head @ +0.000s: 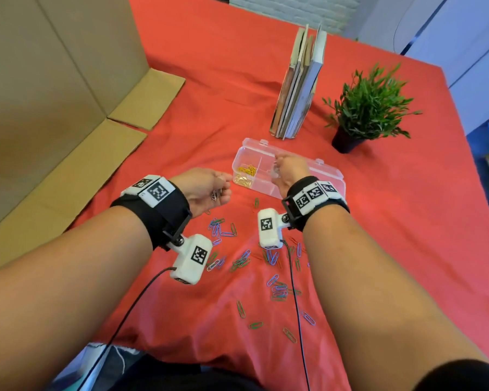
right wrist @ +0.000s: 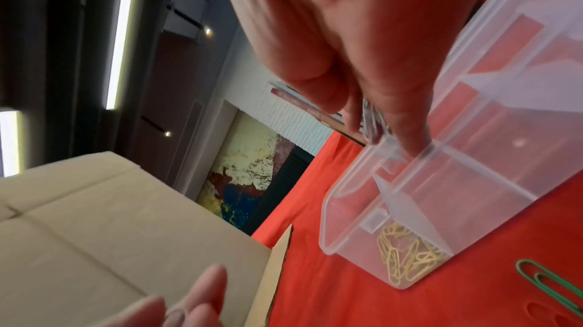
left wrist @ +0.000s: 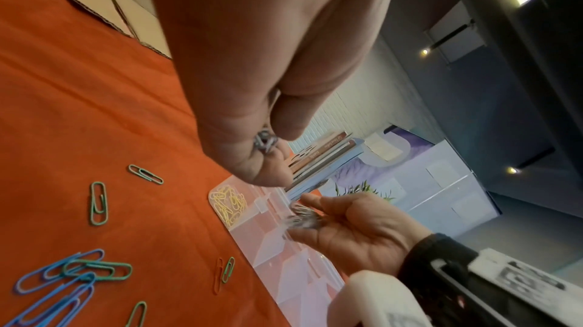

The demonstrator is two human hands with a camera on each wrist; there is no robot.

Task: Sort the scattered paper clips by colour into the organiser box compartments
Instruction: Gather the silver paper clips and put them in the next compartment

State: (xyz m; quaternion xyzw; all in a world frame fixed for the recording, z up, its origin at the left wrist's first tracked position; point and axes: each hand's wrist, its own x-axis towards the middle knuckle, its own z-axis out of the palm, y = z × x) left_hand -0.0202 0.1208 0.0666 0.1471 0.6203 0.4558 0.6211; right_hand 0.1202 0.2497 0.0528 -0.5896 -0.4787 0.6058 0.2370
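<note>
Both hands pinching silver clips: right hand over organiser box, left hand just beside it.

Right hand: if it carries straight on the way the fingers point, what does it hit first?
Probably the organiser box. The right hand, holding silver clips, has fingertips at a divider wall, so that wall or the compartment floor comes first; depth is unclear.

Clear organiser box holds yellow clips at its left end; coloured clips lie scattered nearer.
</note>
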